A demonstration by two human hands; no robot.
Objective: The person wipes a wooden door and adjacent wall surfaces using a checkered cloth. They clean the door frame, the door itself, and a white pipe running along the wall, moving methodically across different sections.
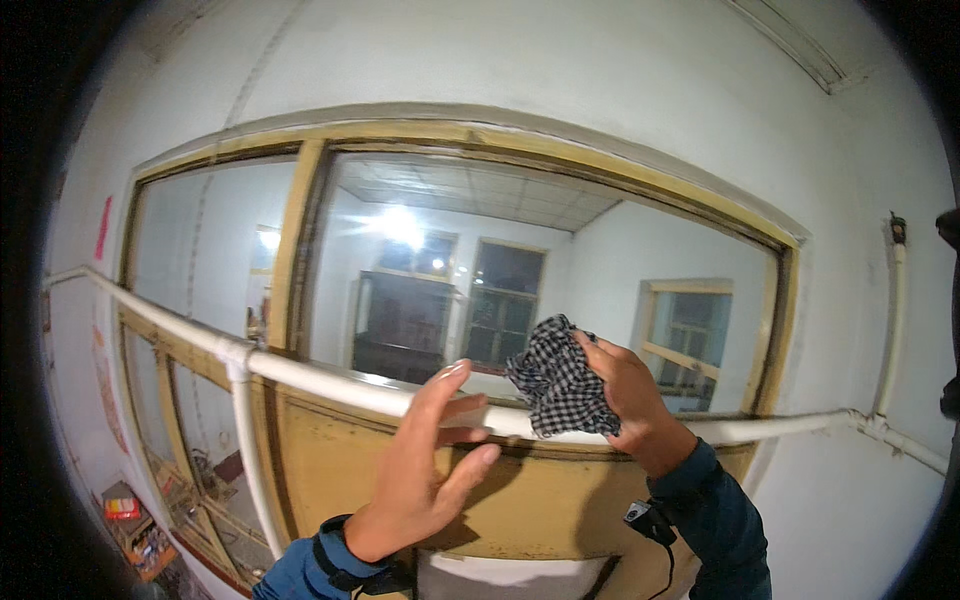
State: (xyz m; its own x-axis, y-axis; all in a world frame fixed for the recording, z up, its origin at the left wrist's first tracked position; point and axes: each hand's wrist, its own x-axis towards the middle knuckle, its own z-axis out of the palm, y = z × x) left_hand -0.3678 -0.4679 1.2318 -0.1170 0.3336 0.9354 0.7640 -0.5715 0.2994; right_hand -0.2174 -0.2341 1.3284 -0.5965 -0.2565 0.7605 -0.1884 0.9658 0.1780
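Note:
My right hand [641, 394] holds a crumpled black-and-white checked cloth [566, 379] in front of the lower part of a large window pane [435, 300]. The cloth's lower edge overlaps a white pipe [330, 384] that runs across below the glass. To the left, my left hand [431, 457] is raised near the pipe with its fingers apart and nothing in it. Whether either hand touches the pipe cannot be told. Yellow wooden framing [295, 247] surrounds the pane, and a lit room with windows shows in the glass.
A vertical white pipe [244, 442] drops from a joint at the left. Another pipe [894, 322] rises along the right wall. Below the window is a yellow panel [352, 465]. A shelf with small items [146, 544] stands at the lower left.

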